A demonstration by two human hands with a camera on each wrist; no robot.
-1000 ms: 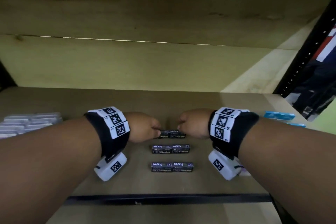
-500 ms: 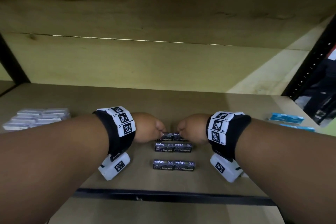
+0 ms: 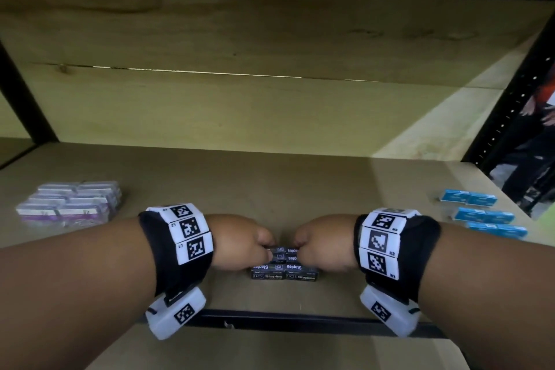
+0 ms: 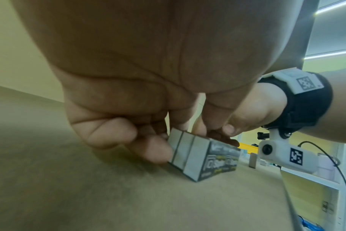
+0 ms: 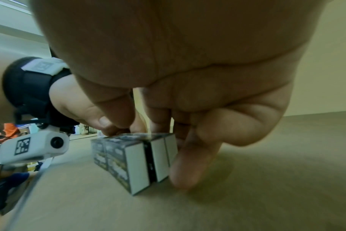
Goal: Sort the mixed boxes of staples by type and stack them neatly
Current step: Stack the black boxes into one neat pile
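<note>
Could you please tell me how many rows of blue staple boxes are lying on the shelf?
3, on the shelf's right side: far row, middle row, near row, partly behind the right forearm; more may be hidden.

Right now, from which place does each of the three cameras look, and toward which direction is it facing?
Head: worn on the head, looks forward and down into the wooden shelf; shows both forearms, left hand and right hand on the row of black staple boxes.
Left wrist: under the left wrist, looks along the left hand toward the person's right.
Right wrist: under the right wrist, looks along the right hand toward the person's left.
Shared: both wrist views show the black staple boxes and the opposite wrist's camera.
</note>
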